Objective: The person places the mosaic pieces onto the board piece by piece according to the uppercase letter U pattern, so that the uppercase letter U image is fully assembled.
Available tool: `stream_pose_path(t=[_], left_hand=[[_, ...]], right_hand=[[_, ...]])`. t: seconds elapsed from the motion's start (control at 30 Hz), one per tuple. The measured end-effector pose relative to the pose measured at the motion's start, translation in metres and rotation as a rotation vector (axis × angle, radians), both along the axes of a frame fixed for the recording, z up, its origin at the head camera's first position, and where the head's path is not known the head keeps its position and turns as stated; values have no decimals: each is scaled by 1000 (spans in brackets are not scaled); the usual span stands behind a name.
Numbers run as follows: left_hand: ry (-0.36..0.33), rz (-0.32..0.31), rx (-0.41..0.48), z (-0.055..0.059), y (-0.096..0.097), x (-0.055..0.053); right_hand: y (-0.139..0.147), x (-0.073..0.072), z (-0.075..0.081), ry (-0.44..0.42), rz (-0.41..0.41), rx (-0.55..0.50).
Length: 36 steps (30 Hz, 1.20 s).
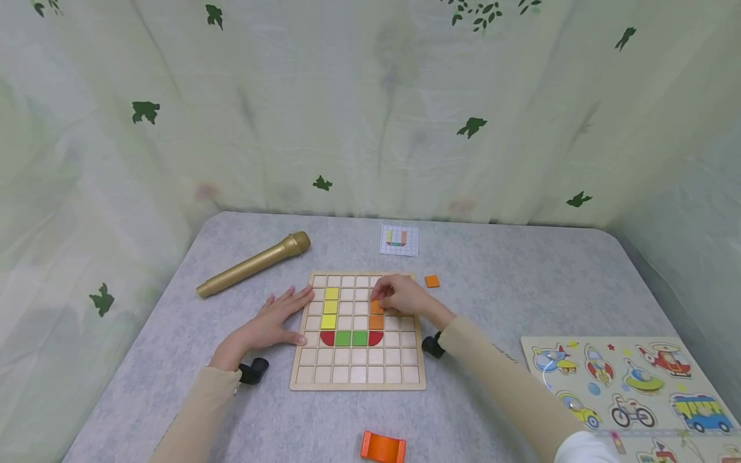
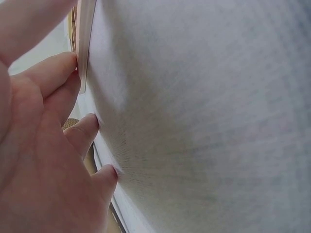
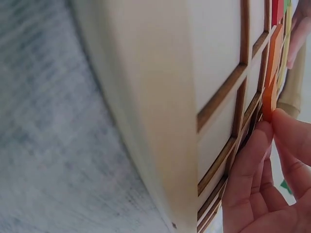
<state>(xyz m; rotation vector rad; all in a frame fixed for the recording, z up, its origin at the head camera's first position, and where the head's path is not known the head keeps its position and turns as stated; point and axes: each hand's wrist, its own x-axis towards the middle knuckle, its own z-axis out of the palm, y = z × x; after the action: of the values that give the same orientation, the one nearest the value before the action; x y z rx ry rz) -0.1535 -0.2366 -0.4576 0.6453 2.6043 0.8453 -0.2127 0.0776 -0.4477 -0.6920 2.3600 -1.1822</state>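
A wooden grid board [image 1: 359, 374] lies on the table. My left hand [image 1: 269, 325] rests with spread fingers at its left edge, some fingertips touching the board's side and others the tabletop in the left wrist view. With thumb and fingertips, my right hand [image 1: 408, 296] pinches an orange square tile [image 3: 268, 102] at the board. Directly below that is another orange tile [image 1: 375, 321]. Three yellow tiles [image 1: 330, 307] form a column on the left. Between two red rounded corner tiles [image 1: 327, 337] sit two green squares [image 1: 343, 337]. A loose orange tile [image 1: 432, 281] lies beyond the board's right edge.
Behind the board lies a small pattern card [image 1: 399, 240]. A gold microphone [image 1: 255, 264] lies at the back left. Near the front edge is an orange curved piece [image 1: 383, 448]. Picture puzzle boards [image 1: 604, 379] occupy the front right, beside the right forearm.
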Motion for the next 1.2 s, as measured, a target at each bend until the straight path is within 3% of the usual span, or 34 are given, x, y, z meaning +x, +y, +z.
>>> stream_pose_path(t=[0.33,0.6,0.93,1.2], left_hand=[[3,4,-3,0,0,-1],[3,5,-4,0,0,-1],[-5,8,-6,1,1,0],[-8,9,2,1,1,0]], right_hand=[[-3,5,4,62,-15,40],[0,5,0,28,-43,6],[35,-2,0,-122,-85,-191],[68,-9,-2,-207,-234,-256]])
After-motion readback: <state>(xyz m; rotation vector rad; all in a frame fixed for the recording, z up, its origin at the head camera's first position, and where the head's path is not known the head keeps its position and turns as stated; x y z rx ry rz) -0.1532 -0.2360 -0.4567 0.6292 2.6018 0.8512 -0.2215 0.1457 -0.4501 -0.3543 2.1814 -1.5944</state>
